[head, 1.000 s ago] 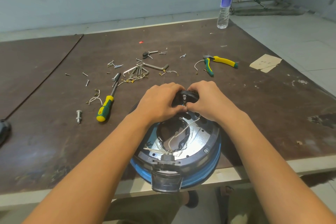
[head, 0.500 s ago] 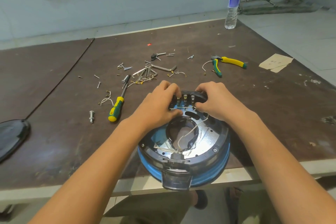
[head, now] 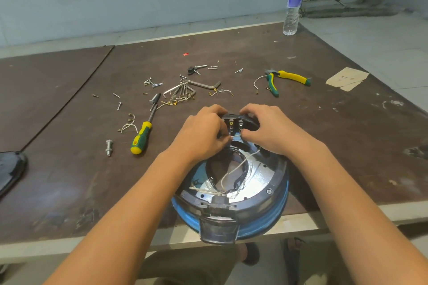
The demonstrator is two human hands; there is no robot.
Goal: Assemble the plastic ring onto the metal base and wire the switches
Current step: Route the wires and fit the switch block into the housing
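Observation:
A round metal base [head: 260, 179] with a dark plastic ring [head: 276, 188] on top and a blue rim lies at the table's near edge. At its far side sits a black switch block [head: 236, 122] with metal terminals. My left hand [head: 201, 132] pinches a white wire [head: 236, 166] just below the terminals. My right hand [head: 266, 129] curls round the right side of the switch block, thumb under it. The wire runs from the fingers down into the base's centre opening, among other loose wires.
A yellow-green screwdriver [head: 142, 134], a bolt [head: 108, 147], loose screws, hex keys [head: 203, 85] and short wires lie beyond the hands. Yellow-green pliers [head: 281, 80] lie at the right, cardboard [head: 347, 78] further right. A water bottle [head: 293, 4] stands at the far edge. A dark lid [head: 10, 169] sits left.
The camera has tilted, so the view shifted. Both hands have stayed on the switch block; the left hand now pinches the white wire below the terminals.

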